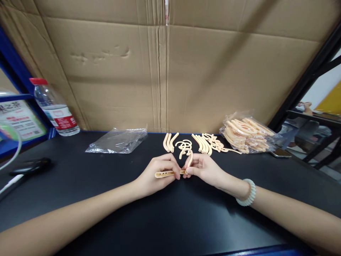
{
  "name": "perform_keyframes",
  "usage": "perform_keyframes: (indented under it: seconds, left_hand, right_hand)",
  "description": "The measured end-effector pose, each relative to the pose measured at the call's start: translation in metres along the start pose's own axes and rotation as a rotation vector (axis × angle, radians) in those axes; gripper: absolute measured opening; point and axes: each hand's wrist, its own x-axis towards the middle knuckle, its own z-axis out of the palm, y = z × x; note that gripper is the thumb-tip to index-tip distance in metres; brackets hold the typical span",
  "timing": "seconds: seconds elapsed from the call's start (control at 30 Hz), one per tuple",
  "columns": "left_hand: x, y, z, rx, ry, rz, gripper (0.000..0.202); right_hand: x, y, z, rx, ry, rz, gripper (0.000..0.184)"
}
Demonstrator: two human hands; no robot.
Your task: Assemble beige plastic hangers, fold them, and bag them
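Note:
My left hand (162, 172) is closed on a beige plastic hanger arm (163, 174), whose hollow, slotted side shows. Its inner end runs behind my fingertips toward my right hand (201, 169). That hand pinches a curved beige hanger hook (190, 158), its base meeting the arm between both hands; whether they are joined is hidden. Just beyond my fingers lie several loose hooks (183, 144). A small group of hanger arms (169, 142) rests to their left, and another row of arms (203, 144) to their right, beside a jumbled pile of pieces (214, 142).
A clear bag full of beige hanger pieces (246, 133) lies at the back right, a phone (281, 153) by it. A flattened clear bag (117, 140) lies back left. A water bottle (57, 108) and a black device with a white cable (30, 166) are at left. Cardboard (112, 71) walls the back.

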Motion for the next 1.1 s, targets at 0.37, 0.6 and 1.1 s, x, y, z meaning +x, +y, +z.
perform_keyframes:
  seconds: [0.37,0.6,1.1]
  left_hand:
    - [0.0,-0.003,0.002,0.013,0.044,-0.038,0.014]
    - [0.002,-0.004,0.004,0.023,0.07,-0.098,0.013]
    - [0.004,-0.002,0.013,-0.157,0.174,-0.314,0.011]
  right_hand:
    - [-0.002,0.003,0.005,-0.019,0.068,-0.039,0.013]
    - [-0.001,0.006,0.004,-0.048,0.101,-0.055,0.011]
    - [0.0,0.009,0.004,-0.099,0.183,-0.104,0.01]
